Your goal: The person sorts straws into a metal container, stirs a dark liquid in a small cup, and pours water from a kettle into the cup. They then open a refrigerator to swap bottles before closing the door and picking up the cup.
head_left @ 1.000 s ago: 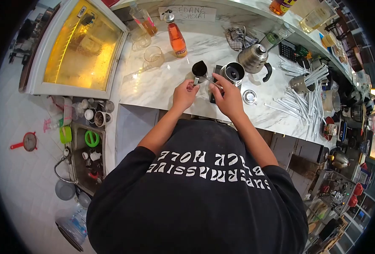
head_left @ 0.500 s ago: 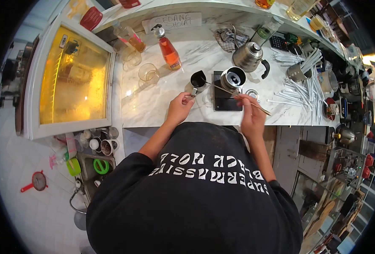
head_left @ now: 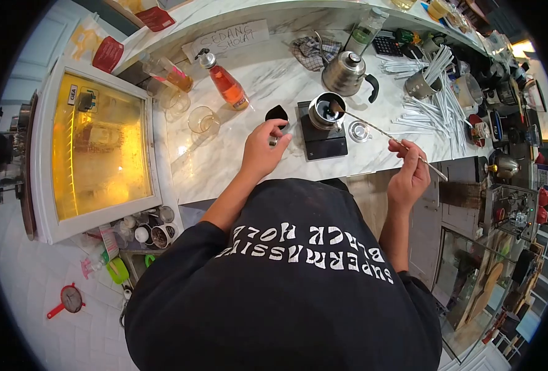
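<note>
My left hand (head_left: 263,148) is closed around the handle of a small dark pitcher (head_left: 276,115) on the marble counter, covering much of it. Between the fingers of my right hand (head_left: 408,172) is a long thin bar spoon (head_left: 382,131). Its far end reaches into the mouth of a round metal container (head_left: 316,119), dark inside, that stands on a black scale (head_left: 328,148). Just right of the scale lies a small round metal lid (head_left: 360,131). A gooseneck kettle (head_left: 343,75) stands behind it.
A bottle of red liquid (head_left: 227,86) and a glass (head_left: 203,120) stand at the left. Wrapped straws (head_left: 432,120) lie at the right beside a straw holder (head_left: 421,85). A cloth (head_left: 314,54) lies at the back. A glass-doored cabinet (head_left: 104,142) is far left.
My right hand has moved right, and the bar spoon's end has gone from beside the pitcher into the metal container. My left hand now covers more of the pitcher. The view has shifted.
</note>
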A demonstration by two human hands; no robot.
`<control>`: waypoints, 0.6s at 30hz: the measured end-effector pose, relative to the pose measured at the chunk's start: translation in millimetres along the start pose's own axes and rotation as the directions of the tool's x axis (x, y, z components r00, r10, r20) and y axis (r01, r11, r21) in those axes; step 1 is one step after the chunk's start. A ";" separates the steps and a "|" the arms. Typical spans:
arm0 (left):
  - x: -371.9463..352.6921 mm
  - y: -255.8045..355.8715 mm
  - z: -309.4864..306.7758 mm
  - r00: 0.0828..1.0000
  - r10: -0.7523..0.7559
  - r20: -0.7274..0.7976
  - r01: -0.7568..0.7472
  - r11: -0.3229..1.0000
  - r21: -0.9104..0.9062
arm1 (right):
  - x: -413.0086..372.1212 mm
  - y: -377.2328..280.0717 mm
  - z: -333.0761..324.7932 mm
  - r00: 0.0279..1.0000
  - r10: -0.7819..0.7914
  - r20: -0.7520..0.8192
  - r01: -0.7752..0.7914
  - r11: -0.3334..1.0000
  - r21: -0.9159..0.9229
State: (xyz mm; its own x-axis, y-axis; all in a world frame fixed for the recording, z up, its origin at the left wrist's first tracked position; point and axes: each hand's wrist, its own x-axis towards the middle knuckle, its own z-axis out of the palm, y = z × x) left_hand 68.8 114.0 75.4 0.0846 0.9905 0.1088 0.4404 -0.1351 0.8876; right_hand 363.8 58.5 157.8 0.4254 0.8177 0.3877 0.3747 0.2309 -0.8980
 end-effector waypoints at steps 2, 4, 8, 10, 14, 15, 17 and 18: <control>3.4 4.3 4.3 1.000 -0.005 0.022 0.005 1.000 -0.018 | 0.9 2.0 7.5 0.998 0.066 -0.018 -0.065 0.998 0.019; 4.2 8.5 7.0 0.999 0.022 0.033 -0.022 1.000 0.003 | 1.0 3.3 15.6 0.992 0.119 -0.031 -0.118 0.992 0.036; 3.5 5.6 9.3 0.993 0.094 0.067 -0.098 0.994 0.051 | -0.6 9.7 30.2 0.983 0.183 -0.033 -0.178 0.976 0.128; 0.5 5.1 10.0 0.995 0.058 0.079 -0.061 0.998 0.034 | -0.5 11.0 32.0 0.983 0.182 0.002 -0.180 0.970 0.163; -1.9 -1.1 10.4 0.997 0.034 0.075 -0.032 0.999 -0.020 | 3.3 14.6 30.6 0.985 0.066 0.159 -0.075 0.996 0.048; -2.7 -0.9 11.0 0.997 0.026 0.078 -0.024 0.999 -0.029 | 4.6 16.3 28.7 0.977 0.025 0.210 -0.025 1.000 -0.002; -4.1 0.1 10.8 0.997 0.009 0.079 -0.005 0.999 -0.047 | 6.7 15.2 24.6 0.971 -0.062 0.232 0.089 0.990 -0.106; -4.4 1.7 10.0 0.996 0.015 0.089 -0.011 0.999 -0.043 | 8.3 14.0 23.3 0.963 -0.106 0.247 0.147 0.977 -0.156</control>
State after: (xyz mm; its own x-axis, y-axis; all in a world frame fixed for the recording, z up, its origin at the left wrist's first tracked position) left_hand 78.1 109.1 71.9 0.1707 0.9819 0.0817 0.4009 -0.1449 0.9046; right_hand 353.4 80.8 143.7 0.1666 0.8934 0.4172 0.5572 0.2638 -0.7874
